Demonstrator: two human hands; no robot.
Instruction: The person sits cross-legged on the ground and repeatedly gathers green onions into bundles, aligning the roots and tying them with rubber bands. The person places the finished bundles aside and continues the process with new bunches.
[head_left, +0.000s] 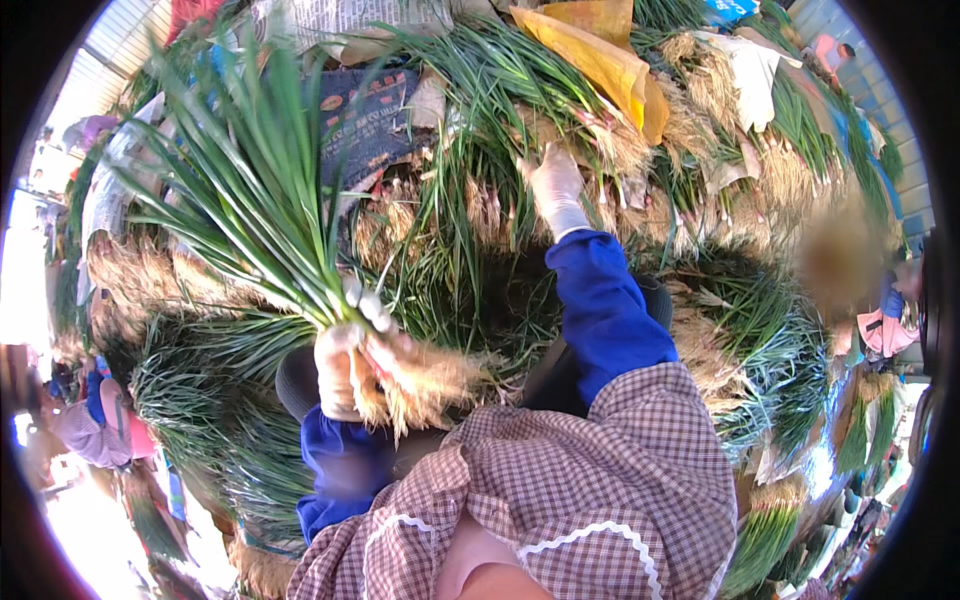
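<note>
My left hand (341, 367), in a pale glove, is closed around a large bunch of green garlic (300, 217). Its long leaves fan up and to the left, blurred at the tips, while the beige roots (420, 379) hang out to the right of my fist. Further out, my gloved right hand (556, 184) reaches to the heap of green garlic (487, 75) before me. Its thumb stands apart from the fingers, and I see nothing held in it. Reddish stem ends and dry roots (615, 142) lie just right of that hand.
Yellow paper (600, 64) and a dark printed sheet (364, 112) lie on the heap. More rooted bunches (247, 442) are stacked to my left, others (780, 360) to my right. Loose leaves (450, 307) cover the ground between my knees. Other people (97, 420) sit farther off.
</note>
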